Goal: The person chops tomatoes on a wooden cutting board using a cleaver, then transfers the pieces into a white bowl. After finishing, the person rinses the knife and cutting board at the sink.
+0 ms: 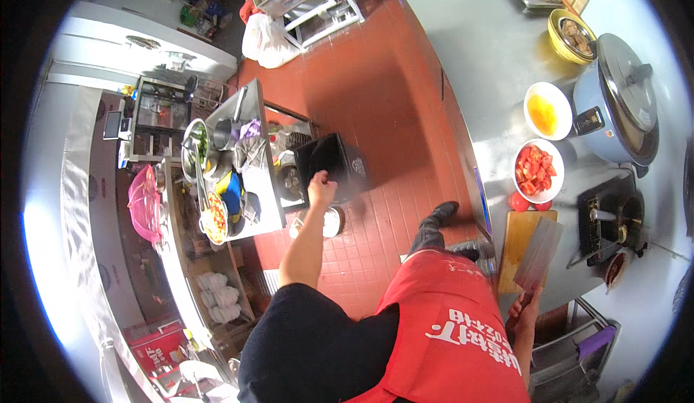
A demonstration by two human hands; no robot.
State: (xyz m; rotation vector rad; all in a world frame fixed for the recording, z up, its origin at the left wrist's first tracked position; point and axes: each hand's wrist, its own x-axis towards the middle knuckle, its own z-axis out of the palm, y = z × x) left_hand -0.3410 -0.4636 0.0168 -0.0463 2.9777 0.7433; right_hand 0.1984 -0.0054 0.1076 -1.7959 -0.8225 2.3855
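Observation:
My left hand [321, 187] reaches out over a black bin [325, 156], its fingers curled together; whether anything is between them cannot be seen. In my right hand [525, 310], close to the red apron, is the handle of a cleaver [538, 254], its broad blade over a wooden cutting board [508, 243] on the steel counter [461, 50]. Beyond the board lie whole tomatoes [519, 202], partly hidden by a white bowl of cut tomatoes [534, 170]. Next to it stands a white bowl of yellow, egg-like liquid [547, 111].
A blue rice cooker [607, 115] and a portable stove [591, 218] with a pan stand on the counter's far side. At left, a steel table [263, 186] holds bowls of cut food and cloths. A white bag [265, 40] rests on the red tiled floor.

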